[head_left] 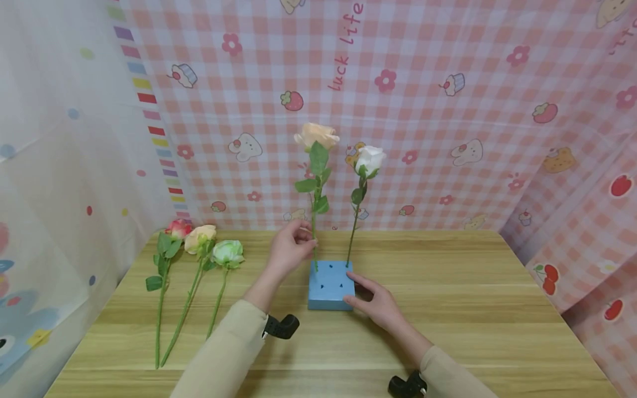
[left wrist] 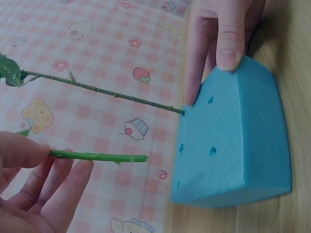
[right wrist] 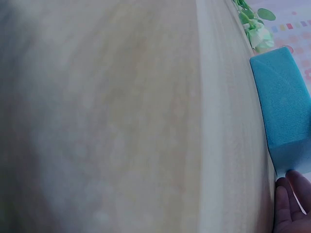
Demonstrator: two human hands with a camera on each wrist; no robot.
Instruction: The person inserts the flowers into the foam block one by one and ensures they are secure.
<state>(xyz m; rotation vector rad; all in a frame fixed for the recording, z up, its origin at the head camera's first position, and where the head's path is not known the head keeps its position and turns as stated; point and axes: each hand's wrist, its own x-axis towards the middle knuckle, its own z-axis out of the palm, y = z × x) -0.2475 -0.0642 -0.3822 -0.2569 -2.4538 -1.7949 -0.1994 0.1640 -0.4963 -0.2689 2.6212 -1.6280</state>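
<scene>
My left hand (head_left: 291, 249) pinches the green stem of a peach rose (head_left: 317, 135) between thumb and fingers, low down, with the flower held upright. In the left wrist view the cut end of this stem (left wrist: 107, 157) points at the top of a blue foam block (head_left: 330, 303), a gap between them. Thumb and fingers of my right hand (head_left: 375, 304) rest against the block's right side, fairly straight. A white rose (head_left: 370, 160) stands in the block's back right hole, leaning slightly right. Several other small holes show in the block's top.
On the table's left lie a pink-red rose (head_left: 178, 228), a yellow-peach rose (head_left: 200, 239) and a pale green rose (head_left: 228, 252), stems toward the front. A checked cloth (head_left: 423, 110) hangs along the back edge of the wooden table (head_left: 448, 287).
</scene>
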